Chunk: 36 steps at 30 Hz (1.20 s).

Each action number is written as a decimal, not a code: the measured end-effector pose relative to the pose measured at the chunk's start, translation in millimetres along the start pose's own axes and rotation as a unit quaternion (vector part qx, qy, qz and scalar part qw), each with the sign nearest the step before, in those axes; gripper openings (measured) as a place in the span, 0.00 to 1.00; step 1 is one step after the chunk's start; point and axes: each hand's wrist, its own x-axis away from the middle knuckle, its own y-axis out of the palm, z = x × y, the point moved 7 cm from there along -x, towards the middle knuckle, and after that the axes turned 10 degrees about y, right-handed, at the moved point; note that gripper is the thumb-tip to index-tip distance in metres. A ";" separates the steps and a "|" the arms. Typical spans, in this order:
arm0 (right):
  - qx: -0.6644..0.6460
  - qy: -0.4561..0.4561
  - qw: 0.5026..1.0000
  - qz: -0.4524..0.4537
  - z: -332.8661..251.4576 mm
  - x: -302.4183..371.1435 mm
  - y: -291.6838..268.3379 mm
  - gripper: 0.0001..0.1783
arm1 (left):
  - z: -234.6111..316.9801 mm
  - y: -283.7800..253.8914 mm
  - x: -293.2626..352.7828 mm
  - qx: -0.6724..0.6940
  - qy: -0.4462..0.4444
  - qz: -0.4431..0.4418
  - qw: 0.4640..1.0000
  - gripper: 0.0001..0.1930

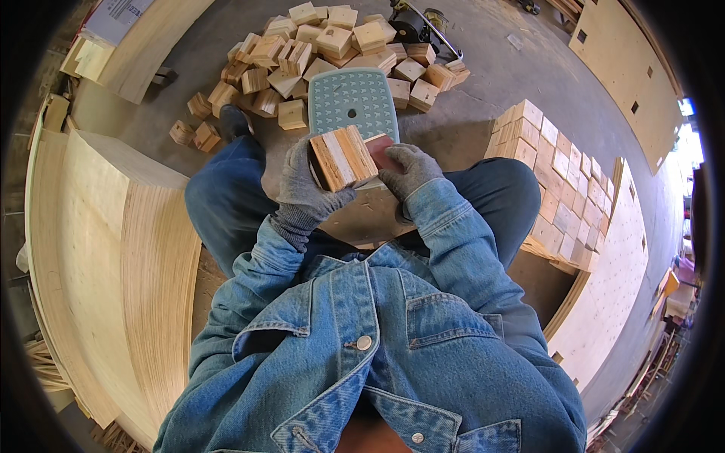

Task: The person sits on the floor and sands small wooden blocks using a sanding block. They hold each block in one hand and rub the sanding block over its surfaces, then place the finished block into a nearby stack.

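Observation:
A squarish laminated wood block (pixel 342 158) with light and brown stripes is gripped in my left hand (pixel 300 187), which wears a grey knit glove. My right hand (pixel 414 172), gloved the same way, pinches a reddish-brown piece that looks like sandpaper (pixel 384 153). That piece lies against the block's right side. Both hands are between my knees, just on the near side of a pale green plastic stool (pixel 352 94) with a textured top and a hole in its middle.
Loose wood blocks (pixel 332 41) lie heaped on the concrete floor beyond the stool. To the right, more blocks are stacked in tight rows (pixel 563 185) beside a plywood sheet (pixel 612 279). Thick plywood stacks (pixel 155 287) flank my left. A black tool (pixel 411 26) lies behind the heap.

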 end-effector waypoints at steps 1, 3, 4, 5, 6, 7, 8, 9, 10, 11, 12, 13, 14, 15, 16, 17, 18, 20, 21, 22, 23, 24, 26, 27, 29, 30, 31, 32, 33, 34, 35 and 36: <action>0.003 0.001 1.000 0.001 2.4 -1.1 1.1 0.33 | 1.1 0.0 -0.8 -0.002 0.000 0.000 1.000 0.57; 0.004 0.002 1.000 -0.001 3.4 -1.5 1.9 0.33 | 0.9 -0.1 -0.5 -0.001 -0.002 0.001 1.000 0.58; 0.003 0.003 1.000 -0.002 2.3 -1.3 2.0 0.33 | 0.0 -0.5 0.2 0.003 -0.004 0.003 1.000 0.58; 0.002 0.004 1.000 -0.004 1.7 -1.2 2.3 0.33 | -0.8 -1.0 0.9 0.006 -0.006 0.005 1.000 0.58; -0.002 0.004 1.000 -0.004 2.4 -1.7 3.0 0.33 | -0.1 -2.2 0.8 0.000 0.000 0.010 1.000 0.58; -0.006 0.005 1.000 -0.004 3.8 -2.7 4.3 0.33 | 0.6 -3.4 0.7 -0.005 0.006 0.014 1.000 0.58; -0.010 0.006 1.000 -0.005 4.6 -3.3 4.9 0.33 | 1.6 -4.5 0.6 -0.011 0.013 0.019 1.000 0.58; -0.008 0.008 1.000 -0.005 5.2 -3.8 5.1 0.33 | 3.0 -5.2 -0.5 -0.003 0.014 0.019 1.000 0.58; -0.005 0.010 1.000 -0.006 5.8 -4.2 5.3 0.34 | 5.6 -7.0 -2.3 0.006 0.015 0.018 1.000 0.58; -0.002 0.012 1.000 -0.006 6.5 -4.6 5.4 0.34 | 7.0 -7.6 -3.4 0.014 0.016 0.018 1.000 0.58; -0.002 0.012 1.000 -0.006 6.4 -5.0 5.5 0.34 | 8.5 -8.6 -3.9 0.007 0.027 0.021 0.999 0.58; -0.001 0.012 1.000 -0.005 6.5 -5.4 5.7 0.34 | 9.9 -9.4 -4.6 0.001 0.039 0.024 0.999 0.58; -0.001 0.013 1.000 -0.004 6.5 -5.5 5.7 0.35 | 11.5 -10.1 -5.0 -0.006 0.051 0.026 0.998 0.58; 0.002 0.014 1.000 -0.006 5.4 -5.4 5.9 0.35 | 11.0 -10.2 -4.1 -0.006 0.051 0.028 0.998 0.58; 0.004 0.016 1.000 -0.007 3.7 -4.9 5.5 0.35 | 10.0 -9.7 -2.6 -0.005 0.051 0.031 0.998 0.58; 0.007 0.018 1.000 -0.009 2.4 -4.6 5.4 0.35 | 9.5 -9.8 -1.6 -0.005 0.050 0.033 0.998 0.58; 0.009 0.018 1.000 -0.008 2.4 -4.3 4.7 0.35 | 9.5 -9.1 -1.8 -0.002 0.051 0.033 0.998 0.58; 0.014 0.019 1.000 -0.006 2.8 -3.7 4.0 0.35 | 9.4 -7.8 -2.2 0.004 0.052 0.034 0.998 0.57; 0.013 0.020 1.000 -0.006 3.0 -3.6 3.8 0.35 | 10.0 -7.7 -2.6 0.004 0.052 0.033 0.998 0.57; 0.013 0.022 1.000 -0.006 3.2 -3.4 3.7 0.35 | 11.0 -7.8 -3.0 0.005 0.052 0.032 0.998 0.57; 0.012 0.023 1.000 -0.007 3.6 -3.2 3.4 0.35 | 11.6 -7.5 -3.3 0.005 0.051 0.032 0.998 0.57; 0.009 0.023 1.000 -0.010 3.1 -3.1 3.5 0.35 | 9.2 -5.7 -2.5 0.043 0.039 0.034 0.998 0.57; 0.002 0.021 1.000 -0.016 1.7 -2.9 3.6 0.35 | 2.2 0.7 0.5 0.120 0.015 0.040 0.992 0.56; 0.001 0.022 1.000 -0.017 2.1 -2.8 3.5 0.34 | -1.2 3.6 1.8 0.137 0.004 0.038 0.990 0.57; 0.000 0.024 1.000 -0.019 2.7 -2.6 3.8 0.34 | -7.6 7.6 4.7 0.169 -0.017 0.034 0.985 0.57; 0.001 0.021 1.000 -0.017 3.3 -2.8 3.8 0.34 | -7.7 7.6 4.7 0.167 -0.021 0.033 0.985 0.57; 0.002 0.017 1.000 -0.015 4.2 -3.2 4.3 0.34 | -7.4 7.2 4.6 0.165 -0.024 0.033 0.985 0.57; 0.003 0.014 1.000 -0.013 4.8 -3.3 4.3 0.34 | -7.6 7.1 4.7 0.163 -0.028 0.032 0.986 0.57; 0.002 0.014 1.000 -0.014 4.2 -3.3 4.4 0.34 | -8.4 6.3 5.7 0.155 -0.020 0.034 0.987 0.57; 0.001 0.013 1.000 -0.015 3.4 -3.2 4.2 0.34 | -10.4 5.9 7.2 0.147 -0.012 0.037 0.988 0.57; 0.000 0.013 1.000 -0.017 2.7 -3.2 4.4 0.34 | -11.5 5.0 8.3 0.139 -0.005 0.039 0.989 0.57; 0.002 0.013 1.000 -0.014 3.0 -3.1 4.0 0.34 | -11.8 4.7 8.1 0.133 -0.004 0.039 0.990 0.57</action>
